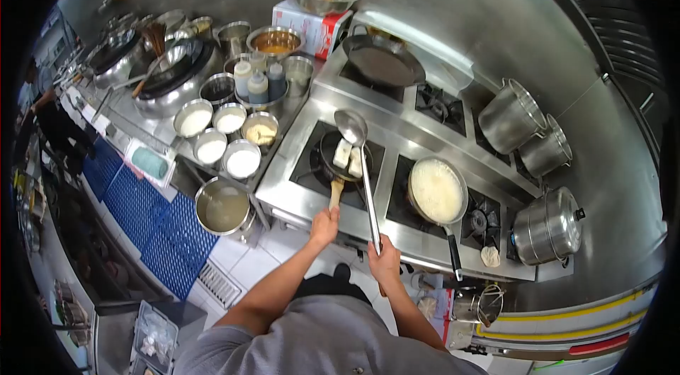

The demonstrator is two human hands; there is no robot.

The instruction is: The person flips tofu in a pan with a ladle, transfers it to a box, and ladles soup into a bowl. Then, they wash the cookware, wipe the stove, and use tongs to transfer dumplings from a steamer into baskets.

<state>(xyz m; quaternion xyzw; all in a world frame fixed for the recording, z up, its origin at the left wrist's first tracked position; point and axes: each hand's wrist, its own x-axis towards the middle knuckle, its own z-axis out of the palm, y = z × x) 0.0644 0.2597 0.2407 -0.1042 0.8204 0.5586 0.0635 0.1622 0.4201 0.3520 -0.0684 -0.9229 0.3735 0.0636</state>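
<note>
My left hand is wrapped round the wooden handle of a small dark pan on the left front burner. Pale rectangular blocks lie in that pan. In my right hand is the long handle of a steel ladle. Its bowl hangs over the far rim of the small pan, and its shaft crosses in front of the blocks. On the burner to the right, a frying pan holds pale yellow, frothy liquid, its black handle pointing toward me.
Bowls of white powder and squeeze bottles stand left of the stove. A large flat pan sits behind. Steel pots line the right side. A pot of cloudy liquid stands lower left. Another person is at far left.
</note>
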